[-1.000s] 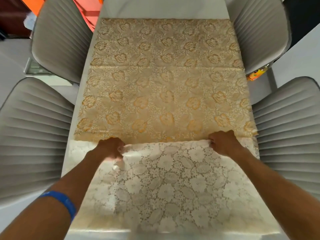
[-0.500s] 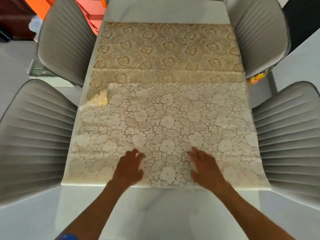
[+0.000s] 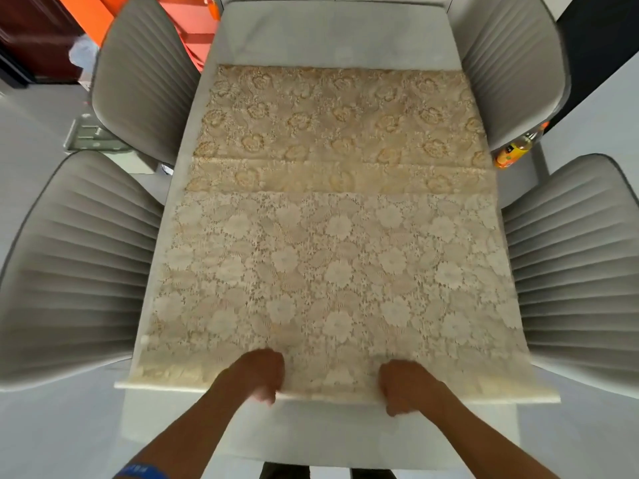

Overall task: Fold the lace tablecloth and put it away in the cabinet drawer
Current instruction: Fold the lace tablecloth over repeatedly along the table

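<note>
No text anywhere is clear enough to read.

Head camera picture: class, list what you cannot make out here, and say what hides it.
1. Fingertips of the left hand and right hand: curled under the tablecloth edge.
2. Cabinet drawer: outside the frame.
3. Bottle label: too small, partly behind a chair.
4. Wristband: cut by the bottom edge.
5. Table under the cloth: covered.

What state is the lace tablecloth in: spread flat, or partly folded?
Partly folded: the tablecloth's pale underside overlaps its golden far half; both hands, left and right, grip the folded edge.
</note>
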A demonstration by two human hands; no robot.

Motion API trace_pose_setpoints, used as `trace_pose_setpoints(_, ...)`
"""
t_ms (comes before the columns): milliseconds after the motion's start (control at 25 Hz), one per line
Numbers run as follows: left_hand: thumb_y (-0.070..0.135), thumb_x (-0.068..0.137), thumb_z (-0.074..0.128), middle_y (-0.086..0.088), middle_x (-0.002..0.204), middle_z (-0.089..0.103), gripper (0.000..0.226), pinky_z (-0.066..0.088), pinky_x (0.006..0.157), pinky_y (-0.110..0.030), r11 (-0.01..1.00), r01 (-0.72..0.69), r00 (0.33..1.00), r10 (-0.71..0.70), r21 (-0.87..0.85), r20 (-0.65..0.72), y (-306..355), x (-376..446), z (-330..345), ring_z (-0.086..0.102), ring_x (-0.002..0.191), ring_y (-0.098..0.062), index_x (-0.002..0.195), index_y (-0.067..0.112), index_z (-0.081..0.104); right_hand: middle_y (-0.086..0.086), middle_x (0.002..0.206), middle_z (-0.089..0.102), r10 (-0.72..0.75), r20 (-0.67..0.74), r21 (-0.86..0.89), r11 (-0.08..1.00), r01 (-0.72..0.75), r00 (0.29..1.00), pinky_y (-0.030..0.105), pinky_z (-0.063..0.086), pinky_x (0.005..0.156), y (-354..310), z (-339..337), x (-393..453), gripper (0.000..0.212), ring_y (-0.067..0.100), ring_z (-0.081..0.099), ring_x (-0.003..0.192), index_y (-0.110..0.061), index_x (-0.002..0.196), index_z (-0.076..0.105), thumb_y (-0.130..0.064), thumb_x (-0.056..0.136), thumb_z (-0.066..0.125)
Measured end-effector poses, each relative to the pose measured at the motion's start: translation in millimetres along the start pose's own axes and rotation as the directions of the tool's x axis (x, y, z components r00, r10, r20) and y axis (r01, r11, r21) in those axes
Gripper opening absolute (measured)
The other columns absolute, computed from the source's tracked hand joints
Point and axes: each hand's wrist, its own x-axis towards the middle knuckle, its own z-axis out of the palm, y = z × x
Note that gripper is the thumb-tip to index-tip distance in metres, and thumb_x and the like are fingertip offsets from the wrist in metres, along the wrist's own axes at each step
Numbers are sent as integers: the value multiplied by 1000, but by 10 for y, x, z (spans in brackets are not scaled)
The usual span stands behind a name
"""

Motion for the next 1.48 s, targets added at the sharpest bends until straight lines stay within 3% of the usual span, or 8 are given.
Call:
trace_pose_setpoints(160,23,79,77,13,102,65,33,45,86,-18,974,-63,950,125,-218,285,-33,-162,30,58,99,-10,112,24,70,13,105,66,-86,344,37,996,79,935,37,49,90,-96,85,-98,36,29,62,98,-1,115,66,-27,90,66)
trace_pose_setpoints(280,22,88,68,7,118,64,30,45,102,-30,933,-3,999,16,-359,33,-191,-64,-429,58,104,-8,117,26,63,-3,102,63,-19,-85,320,946,45,996,34,50,91,103,-230,-125,12,24,61,107,-22,99,66,-22,88,61)
trace_pose_setpoints(480,15,92,55,1,134,59,35,47,101,-38,947,45,911,-169,-317,-376,-294,397,-1255,57,117,-19,125,25,56,-2,127,61,280,-572,449,894,9,771,33,48,91,554,-1017,145,32,19,59,110,-22,124,57,-21,93,53)
trace_pose_setpoints(640,21,97,48,-3,150,40,45,42,102,-41,981,59,837,-148,-183,-527,-284,935,-1595,44,132,-26,141,24,41,5,150,45,325,-698,356,931,-85,638,43,43,100,836,-1441,578,53,30,48,129,-19,141,46,-5,90,48)
trace_pose_setpoints(800,63,92,46,-7,164,-11,88,13,118,-56,991,130,872,-113,4,-477,-404,1205,-1675,2,151,-34,156,27,-4,-1,167,-2,320,-604,282,942,-180,730,57,17,118,1024,-1533,837,65,34,3,152,-29,156,13,-25,99,45)
trace_pose_setpoints(920,71,82,53,-5,163,-18,105,6,116,-63,986,164,887,-157,-22,-435,-513,1213,-1585,-3,151,-35,155,30,-10,-3,167,-2,280,-611,283,951,-125,740,59,20,118,987,-1425,952,65,37,2,152,-32,155,11,-30,100,44)
trace_pose_setpoints(1280,74,75,60,-10,158,20,101,25,110,-59,963,258,823,-258,-71,-507,-508,1098,-1496,30,141,-37,152,29,13,1,161,25,217,-681,215,972,-92,700,55,33,109,931,-1487,891,63,37,28,143,-28,152,24,-37,96,52)
trace_pose_setpoints(1480,29,88,61,10,94,63,9,31,85,-38,983,169,805,-180,-72,-566,-620,987,-1772,58,99,-19,96,30,58,3,120,62,221,-750,129,973,-190,624,44,40,94,1017,-1521,805,31,30,52,111,-21,122,54,-29,92,53)
